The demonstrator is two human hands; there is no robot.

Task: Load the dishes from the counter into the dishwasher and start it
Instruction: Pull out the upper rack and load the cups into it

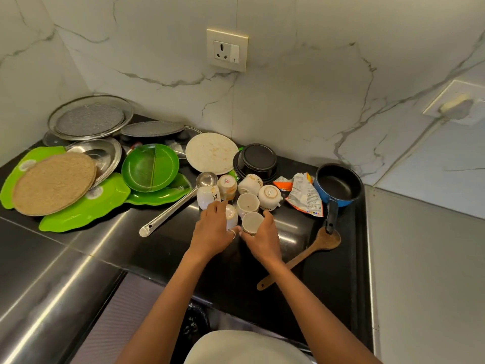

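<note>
White cups (269,195) are crowding the black tabletop (157,250) at twelve o'clock. Left hand (212,228) is curling round one pale cup (232,215); right hand (262,239), at its three o'clock, is gripping an upright cup (252,222). Blue saucepan (337,186) is sitting at two o'clock.

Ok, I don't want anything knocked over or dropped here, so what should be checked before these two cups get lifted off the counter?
1. Right hand grips the front cup: ok, fingers are curled round it.
2. Left hand holds the white cup: cannot tell, the hand covers most of it.
3. Front cup empty: ok, nothing shows inside it.
4. Room around both: not ok, other cups crowd close behind.
5. Ladle clear of the left hand: ok, its handle lies apart to the left.
6. Dishwasher open and ready: cannot tell, it is not in view.
</note>
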